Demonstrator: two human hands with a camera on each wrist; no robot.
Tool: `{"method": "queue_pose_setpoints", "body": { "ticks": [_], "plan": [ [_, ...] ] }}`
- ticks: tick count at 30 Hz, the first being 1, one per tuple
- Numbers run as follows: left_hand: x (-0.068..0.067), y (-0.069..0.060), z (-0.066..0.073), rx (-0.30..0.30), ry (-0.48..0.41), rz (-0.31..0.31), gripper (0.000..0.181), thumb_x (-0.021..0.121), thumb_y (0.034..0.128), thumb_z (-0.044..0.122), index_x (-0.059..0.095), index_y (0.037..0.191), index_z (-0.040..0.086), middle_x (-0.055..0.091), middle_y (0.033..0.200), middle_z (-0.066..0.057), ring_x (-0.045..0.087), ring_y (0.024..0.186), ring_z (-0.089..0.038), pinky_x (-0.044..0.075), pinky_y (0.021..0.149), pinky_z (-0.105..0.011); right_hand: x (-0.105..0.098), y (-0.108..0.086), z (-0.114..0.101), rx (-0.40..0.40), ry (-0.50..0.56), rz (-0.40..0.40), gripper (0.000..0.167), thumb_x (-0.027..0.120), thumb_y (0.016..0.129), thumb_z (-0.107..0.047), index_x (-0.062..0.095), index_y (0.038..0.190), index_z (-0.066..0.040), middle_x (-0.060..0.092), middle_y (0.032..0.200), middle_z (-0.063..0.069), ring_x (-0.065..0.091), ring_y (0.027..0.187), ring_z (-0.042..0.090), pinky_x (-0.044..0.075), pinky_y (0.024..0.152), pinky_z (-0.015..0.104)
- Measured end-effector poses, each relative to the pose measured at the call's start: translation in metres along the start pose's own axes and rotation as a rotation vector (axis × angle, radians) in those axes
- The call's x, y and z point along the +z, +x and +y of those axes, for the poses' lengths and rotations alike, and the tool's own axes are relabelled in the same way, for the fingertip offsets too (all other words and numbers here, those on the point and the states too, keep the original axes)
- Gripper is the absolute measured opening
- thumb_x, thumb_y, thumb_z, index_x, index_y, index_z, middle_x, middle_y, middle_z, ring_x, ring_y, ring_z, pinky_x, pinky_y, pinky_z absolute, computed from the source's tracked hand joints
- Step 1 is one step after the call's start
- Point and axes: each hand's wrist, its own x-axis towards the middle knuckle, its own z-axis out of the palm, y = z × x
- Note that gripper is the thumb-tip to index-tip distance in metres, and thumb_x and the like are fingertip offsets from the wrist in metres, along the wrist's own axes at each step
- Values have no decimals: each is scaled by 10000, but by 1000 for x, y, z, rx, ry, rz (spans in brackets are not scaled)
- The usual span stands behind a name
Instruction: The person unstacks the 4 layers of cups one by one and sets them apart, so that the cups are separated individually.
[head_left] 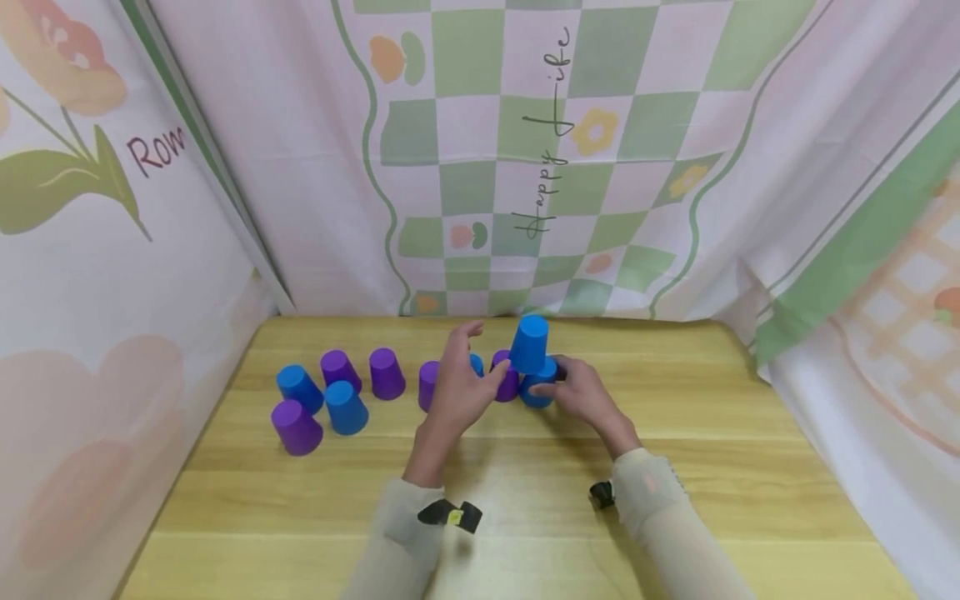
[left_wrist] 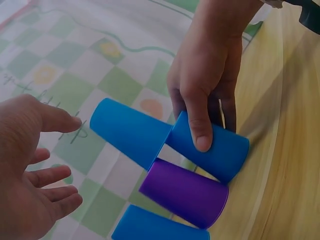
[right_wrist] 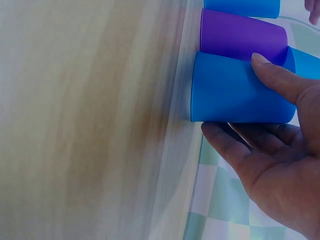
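My right hand [head_left: 588, 396] holds an upside-down blue cup [right_wrist: 235, 92] at the right end of a row on the table, thumb on its near side. Beside it stands a purple cup [left_wrist: 185, 192], seemingly touching it. Another blue cup [head_left: 531, 343] rests upside down on top, bridging those two. My left hand [head_left: 461, 387] hovers just left of this upper cup with its fingers spread, and the left wrist view shows a gap between them. Further left in the row are a blue cup [left_wrist: 157, 225], partly hidden in the head view, and a purple cup [head_left: 427, 386].
On the left of the wooden table [head_left: 525, 533] stand several more upside-down cups: a purple one [head_left: 387, 374], another purple one [head_left: 340, 370], a blue one [head_left: 347, 408], a second blue one [head_left: 298, 387] and a front purple one [head_left: 297, 428]. A patterned curtain [head_left: 540, 167] hangs behind the table.
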Motion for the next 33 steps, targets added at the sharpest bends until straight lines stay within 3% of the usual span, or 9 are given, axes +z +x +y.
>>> {"method": "queue_pose_setpoints", "body": {
  "ticks": [11, 20, 26, 33],
  "plan": [
    [20, 18, 10, 30, 63, -73, 737, 820, 938, 238, 428, 1540, 74, 524, 1513, -150, 526, 1406, -324, 484, 1162, -504, -1, -1, 0, -12, -13, 12, 538, 789, 954, -277, 634, 1378, 15, 698, 1326, 237, 679, 1207, 412, 567, 1020, 581],
    [41, 28, 9, -33, 74, -124, 762, 792, 964, 262, 385, 1588, 101, 495, 1556, -127, 507, 1436, -342, 477, 1169, -505, 0, 0, 0, -28, -16, 9, 535, 800, 942, -301, 652, 1355, 4, 713, 1301, 220, 700, 1165, 366, 601, 966, 532],
    [48, 32, 11, -68, 92, -138, 773, 784, 969, 275, 368, 1604, 129, 479, 1575, -117, 500, 1445, -316, 466, 1179, -509, 0, 0, -1, -25, -5, 5, 488, 796, 944, -291, 664, 1335, -30, 724, 1283, 182, 709, 1121, 324, 612, 941, 508],
    [54, 36, 12, -73, 120, -180, 780, 764, 984, 259, 338, 1618, 98, 471, 1593, -148, 504, 1450, -329, 455, 1188, -520, 0, -1, -1, -33, 8, 2, 493, 797, 945, -276, 657, 1338, -13, 715, 1299, 203, 695, 1176, 366, 600, 973, 529]
  ]
}}
